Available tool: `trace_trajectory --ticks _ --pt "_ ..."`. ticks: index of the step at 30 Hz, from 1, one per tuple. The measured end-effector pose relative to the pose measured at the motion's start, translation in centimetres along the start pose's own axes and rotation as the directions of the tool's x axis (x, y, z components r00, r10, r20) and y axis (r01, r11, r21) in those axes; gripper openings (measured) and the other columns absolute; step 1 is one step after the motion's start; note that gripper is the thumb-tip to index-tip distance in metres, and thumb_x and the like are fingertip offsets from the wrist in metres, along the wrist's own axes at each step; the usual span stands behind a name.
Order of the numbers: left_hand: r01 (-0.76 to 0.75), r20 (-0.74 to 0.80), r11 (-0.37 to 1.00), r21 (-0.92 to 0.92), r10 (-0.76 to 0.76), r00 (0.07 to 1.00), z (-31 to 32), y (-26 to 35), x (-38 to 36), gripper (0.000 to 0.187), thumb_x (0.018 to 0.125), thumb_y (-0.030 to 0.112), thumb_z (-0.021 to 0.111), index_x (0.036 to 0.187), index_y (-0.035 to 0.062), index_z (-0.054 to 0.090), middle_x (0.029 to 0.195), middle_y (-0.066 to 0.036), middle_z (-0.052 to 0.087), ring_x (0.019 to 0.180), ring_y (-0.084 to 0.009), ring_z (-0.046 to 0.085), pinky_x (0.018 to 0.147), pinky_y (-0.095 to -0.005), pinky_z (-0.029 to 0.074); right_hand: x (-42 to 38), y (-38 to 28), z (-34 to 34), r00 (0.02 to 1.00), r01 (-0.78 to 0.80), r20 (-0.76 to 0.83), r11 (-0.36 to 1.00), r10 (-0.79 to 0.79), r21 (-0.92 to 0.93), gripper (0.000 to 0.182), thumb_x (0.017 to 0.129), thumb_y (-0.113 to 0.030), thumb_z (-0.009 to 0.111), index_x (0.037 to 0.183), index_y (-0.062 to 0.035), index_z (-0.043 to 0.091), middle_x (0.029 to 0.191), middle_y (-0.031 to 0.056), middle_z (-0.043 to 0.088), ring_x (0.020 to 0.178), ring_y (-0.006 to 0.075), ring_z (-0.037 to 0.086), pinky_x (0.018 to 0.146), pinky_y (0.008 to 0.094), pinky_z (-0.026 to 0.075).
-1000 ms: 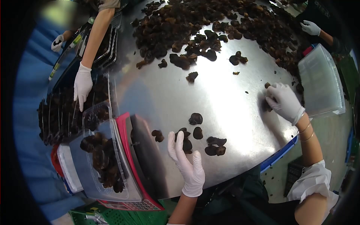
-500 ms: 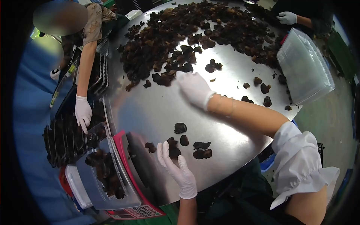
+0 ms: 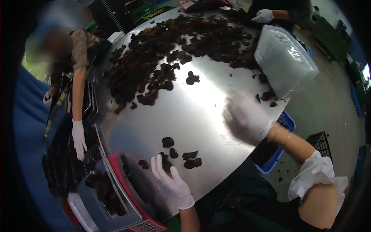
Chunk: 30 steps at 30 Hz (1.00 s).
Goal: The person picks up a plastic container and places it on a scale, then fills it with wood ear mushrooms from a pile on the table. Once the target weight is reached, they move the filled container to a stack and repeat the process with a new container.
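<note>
My left hand (image 3: 173, 183), in a white glove, rests low on the metal table with fingers stretched and thumb apart. Its fingertips are beside a dark wood ear mushroom piece (image 3: 165, 162), partly hidden by the hand. Several similar pieces lie around it, among them a round one (image 3: 167, 142) and a lobed one (image 3: 192, 163). Over the table's right side, my right hand (image 3: 249, 116), also gloved, is smeared by motion; its fingers and anything in them cannot be made out. The large mushroom heap (image 3: 154, 50) spreads across the far side.
A stack of clear plastic containers (image 3: 286, 62) stands at the right edge. Below it sits a blue crate (image 3: 288, 123). At left, a clear tub (image 3: 133, 216) with mushrooms stands on a red scale (image 3: 148, 225). A co-worker's gloved hand (image 3: 79, 139) reaches near it; another person's hand (image 3: 263, 16) is at the back.
My right hand has moved from the heap's near edge rightward to the table's right side. My left hand keeps its place beside the mushroom piece. The camera view has shifted.
</note>
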<state>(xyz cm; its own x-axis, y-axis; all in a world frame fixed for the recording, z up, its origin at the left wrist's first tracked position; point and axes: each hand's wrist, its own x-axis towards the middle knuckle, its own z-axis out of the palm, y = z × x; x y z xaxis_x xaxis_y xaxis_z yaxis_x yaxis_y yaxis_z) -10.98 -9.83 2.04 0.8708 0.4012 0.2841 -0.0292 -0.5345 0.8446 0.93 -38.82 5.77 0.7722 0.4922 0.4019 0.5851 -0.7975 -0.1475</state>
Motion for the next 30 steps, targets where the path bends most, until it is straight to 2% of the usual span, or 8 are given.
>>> trace_trajectory --ticks 1,4,6,12,18,24,27,30 --pt "-0.021 -0.004 1.000 0.011 0.021 1.000 0.1 -0.3 -0.1 0.048 0.099 0.020 0.052 0.142 -0.0012 0.046 0.150 -0.020 0.036 0.141 -0.0345 0.033 0.118 -0.0483 0.025 0.2 -1.9 1.3 0.965 -0.039 0.261 0.975 -0.019 0.217 0.042 0.093 -0.019 0.053 0.130 0.0013 0.054 0.134 0.0260 0.050 0.124 0.0418 0.048 0.108 0.0495 0.038" --pt "-0.014 -0.005 1.000 0.017 0.014 1.000 0.2 -0.1 -0.1 0.048 0.100 0.023 0.050 0.142 -0.0016 0.047 0.149 -0.020 0.037 0.142 -0.0338 0.033 0.118 -0.0483 0.025 -1.2 -7.8 4.5 0.987 0.061 0.104 0.879 -0.124 0.473 0.056 0.097 -0.027 0.051 0.145 0.0009 0.040 0.146 0.0264 0.042 0.137 0.0410 0.039 0.116 0.0489 0.031" --pt "-0.012 -0.004 1.000 0.028 0.012 1.000 0.1 -0.1 -0.1 0.048 0.101 0.023 0.050 0.141 -0.0018 0.047 0.149 -0.020 0.037 0.142 -0.0335 0.033 0.118 -0.0483 0.025 -1.7 -8.1 6.9 0.958 0.043 0.258 0.949 -0.128 0.312 0.065 0.099 -0.035 0.048 0.151 0.0001 0.031 0.153 0.0251 0.036 0.145 0.0392 0.031 0.121 0.0492 0.022" --pt "0.000 -0.023 1.000 0.023 0.000 1.000 0.1 0.1 0.0 0.047 0.100 0.023 0.052 0.140 -0.0013 0.049 0.149 -0.021 0.038 0.141 -0.0335 0.034 0.117 -0.0480 0.025 -1.5 2.5 4.0 0.875 -0.416 0.246 0.908 0.416 -0.055 0.074 0.099 -0.043 0.041 0.152 0.0051 0.026 0.159 0.0275 0.025 0.151 0.0370 0.020 0.124 0.0453 0.011" --pt "-0.021 -0.017 0.998 0.054 0.022 1.000 0.0 0.0 -0.1 0.046 0.099 0.023 0.053 0.139 -0.0001 0.050 0.148 -0.020 0.038 0.139 -0.0343 0.034 0.116 -0.0470 0.027 -0.5 4.6 1.7 0.894 -0.388 0.190 0.913 0.407 -0.131 0.062 0.095 -0.035 0.053 0.146 -0.0001 0.040 0.151 0.0301 0.036 0.142 0.0473 0.031 0.118 0.0497 0.026" --pt "-0.019 -0.003 0.994 0.104 0.020 1.000 0.1 0.2 -0.1 0.045 0.098 0.022 0.056 0.138 0.0016 0.052 0.147 -0.020 0.039 0.136 -0.0356 0.036 0.114 -0.0479 0.029 11.1 3.9 8.1 0.992 -0.102 -0.036 0.951 0.117 0.293 0.054 0.092 -0.024 0.057 0.142 -0.0103 0.048 0.147 0.0260 0.043 0.134 0.0437 0.042 0.112 0.0489 0.037" --pt "-0.022 -0.023 0.993 0.117 0.025 0.999 0.0 -0.1 -0.2 0.045 0.098 0.022 0.056 0.138 0.0018 0.052 0.146 -0.020 0.040 0.137 -0.0355 0.036 0.114 -0.0480 0.028 15.8 4.9 9.1 0.976 -0.111 0.205 0.983 0.079 0.146 0.043 0.088 -0.012 0.057 0.131 -0.0130 0.059 0.133 0.0167 0.059 0.122 0.0377 0.053 0.105 0.0439 0.043" --pt "0.003 -0.045 0.998 0.061 0.000 0.999 -0.1 0.2 0.0 0.046 0.098 0.026 0.057 0.137 0.0021 0.053 0.146 -0.020 0.041 0.137 -0.0356 0.036 0.115 -0.0484 0.027 17.1 6.8 8.1 0.923 -0.283 0.381 0.764 0.053 0.580 0.028 0.090 -0.018 0.059 0.114 -0.0076 0.070 0.120 0.0113 0.068 0.111 0.0270 0.063 0.099 0.0341 0.047"
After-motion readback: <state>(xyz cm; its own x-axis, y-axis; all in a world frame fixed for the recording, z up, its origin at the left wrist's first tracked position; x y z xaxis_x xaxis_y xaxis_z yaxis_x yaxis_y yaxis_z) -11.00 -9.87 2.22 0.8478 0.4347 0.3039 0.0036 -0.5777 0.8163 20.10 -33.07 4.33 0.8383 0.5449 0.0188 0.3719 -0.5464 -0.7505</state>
